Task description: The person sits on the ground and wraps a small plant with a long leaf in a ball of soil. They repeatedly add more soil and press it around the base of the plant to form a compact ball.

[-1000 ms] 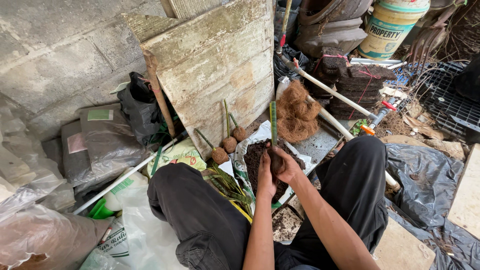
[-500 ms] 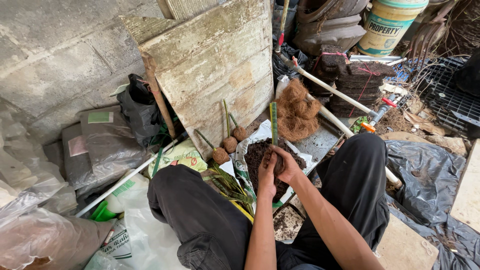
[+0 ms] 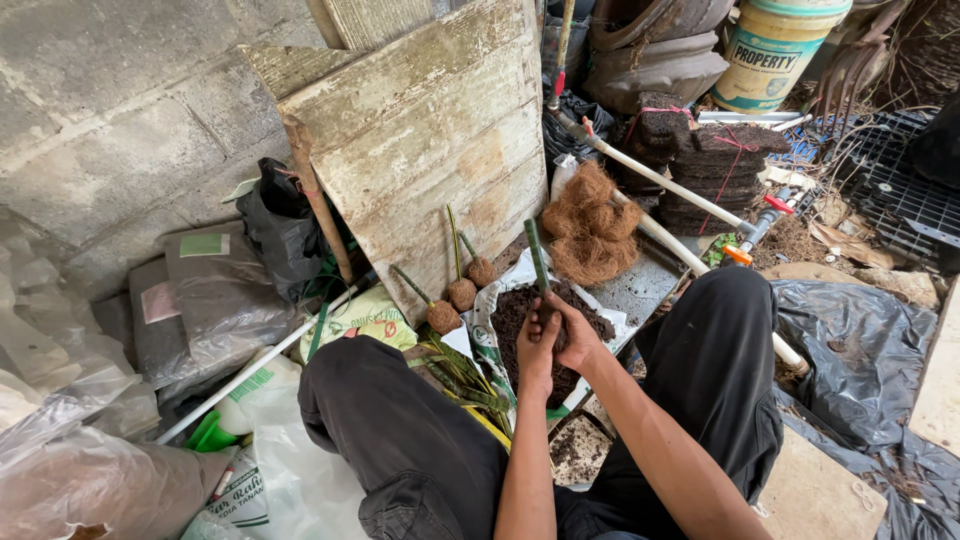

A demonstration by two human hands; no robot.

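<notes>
Person in dark charcoal trousers (image 3: 420, 440), fabric creased at knees, seam pocket visible on left thigh; forearms bare, no sleeves, gloves or jewellery showing.

Green stem (image 3: 537, 256), dark brown soil (image 3: 520, 310), rusty-brown coir (image 3: 592, 228) (fibrous), black trousers (image 3: 410, 440), whitewashed, weathered board (image 3: 430, 130).
</notes>
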